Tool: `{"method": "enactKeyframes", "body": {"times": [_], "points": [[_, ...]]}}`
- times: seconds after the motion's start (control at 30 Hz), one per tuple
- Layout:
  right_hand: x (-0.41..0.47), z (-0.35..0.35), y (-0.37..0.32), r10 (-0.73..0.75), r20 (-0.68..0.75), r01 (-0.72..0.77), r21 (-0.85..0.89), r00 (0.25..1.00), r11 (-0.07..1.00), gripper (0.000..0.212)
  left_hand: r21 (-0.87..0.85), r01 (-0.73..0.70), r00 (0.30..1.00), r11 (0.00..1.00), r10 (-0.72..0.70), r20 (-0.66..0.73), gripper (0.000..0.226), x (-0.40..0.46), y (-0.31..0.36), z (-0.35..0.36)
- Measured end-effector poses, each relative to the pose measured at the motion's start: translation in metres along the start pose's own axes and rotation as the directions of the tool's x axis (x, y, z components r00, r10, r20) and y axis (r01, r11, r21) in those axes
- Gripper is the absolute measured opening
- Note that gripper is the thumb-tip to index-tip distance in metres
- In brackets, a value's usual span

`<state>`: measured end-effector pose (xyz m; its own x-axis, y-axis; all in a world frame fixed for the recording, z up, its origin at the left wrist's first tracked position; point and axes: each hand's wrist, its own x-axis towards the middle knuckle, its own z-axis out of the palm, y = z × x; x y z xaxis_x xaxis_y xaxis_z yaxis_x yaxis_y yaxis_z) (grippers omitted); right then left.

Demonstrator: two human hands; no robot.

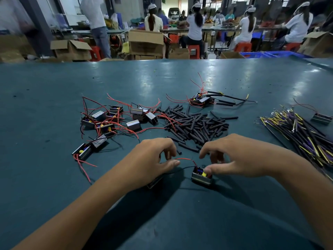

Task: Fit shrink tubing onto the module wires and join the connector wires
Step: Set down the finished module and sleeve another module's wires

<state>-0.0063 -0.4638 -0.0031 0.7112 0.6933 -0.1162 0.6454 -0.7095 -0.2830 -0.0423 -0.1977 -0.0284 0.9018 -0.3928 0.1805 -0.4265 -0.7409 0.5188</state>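
Teal table (pixel 54 87): modules (pixel 108 118), tubing (pixel 194 125), wires (pixel 302 134)

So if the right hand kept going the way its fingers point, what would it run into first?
The right hand points leftward, so it would probably meet the red wire first, then the left hand. Depth is hard to judge.

Your left hand (pixel 155 157) covers most of a second module (pixel 154 183); only one corner shows under the palm. Your right hand (pixel 232 156) hides the near side of the module (pixel 201 175) at its thumb, and whether the fingers grip anything behind cannot be told. Both forearms are cut off by the lower edge. The connector wire bundle (pixel 306 136) runs out past the right edge. The desk (pixel 54 87) is cropped left, right and below. The workers (pixel 194 24) beyond are blurred.
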Motion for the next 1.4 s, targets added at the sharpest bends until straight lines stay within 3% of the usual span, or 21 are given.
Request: {"method": "enactKeyframes", "body": {"times": [0.23, 0.37, 0.53, 0.63, 0.73, 0.83, 0.93, 1.17, 1.3, 1.4], "points": [[0.013, 0.013, -0.015, -0.013, -0.059, 0.016, 0.048, 0.998, 0.999, 0.021, -0.051, -0.140, 0.989, 0.989, 0.137, -0.062, 0.005, -0.003, 0.011, 0.004], [0.015, 0.018, -0.016, 0.071, -0.102, -0.057, 0.140, 0.992, 0.989, 0.024, -0.148, -0.135, 0.990, 0.980, 0.128, -0.054, 0.021, -0.004, 0.010, 0.006], [0.017, 0.026, -0.020, 0.115, -0.019, -0.098, 0.391, 0.993, 0.915, 0.013, -0.158, -0.121, 0.992, 0.980, 0.115, -0.045, 0.025, -0.005, 0.011, 0.012], [0.017, 0.019, -0.008, 0.233, -0.093, -0.149, 0.533, 0.968, 0.833, 0.009, -0.157, -0.118, 0.993, 0.981, 0.117, -0.013, 0.022, -0.005, 0.010, 0.012], [0.016, 0.010, 0.015, 0.432, -0.250, -0.196, 0.626, 0.866, 0.755, 0.014, -0.277, -0.058, 0.993, 0.959, 0.085, 0.087, 0.027, -0.004, 0.008, 0.006], [0.015, 0.008, 0.031, 0.470, -0.300, -0.260, 0.537, 0.830, 0.802, 0.014, -0.359, -0.009, 0.984, 0.933, 0.072, 0.163, 0.026, -0.004, 0.003, -0.002], [0.020, 0.016, 0.034, 0.452, -0.341, -0.305, 0.405, 0.825, 0.862, 0.012, -0.335, 0.001, 0.969, 0.942, 0.081, 0.232, 0.015, -0.003, -0.004, -0.012], [0.028, 0.029, 0.032, 0.405, -0.317, -0.323, 0.280, 0.858, 0.904, 0.021, -0.320, 0.080, 0.933, 0.944, 0.042, 0.357, 0.009, -0.003, -0.017, -0.027], [0.027, 0.027, 0.032, 0.405, -0.305, -0.356, 0.205, 0.862, 0.912, 0.021, -0.296, 0.083, 0.954, 0.952, 0.010, 0.301, 0.011, -0.003, -0.018, -0.026], [0.025, 0.024, 0.033, 0.423, -0.296, -0.381, 0.190, 0.857, 0.905, 0.022, -0.216, 0.002, 0.990, 0.976, 0.028, 0.137, 0.012, -0.002, -0.016, -0.024]]}}
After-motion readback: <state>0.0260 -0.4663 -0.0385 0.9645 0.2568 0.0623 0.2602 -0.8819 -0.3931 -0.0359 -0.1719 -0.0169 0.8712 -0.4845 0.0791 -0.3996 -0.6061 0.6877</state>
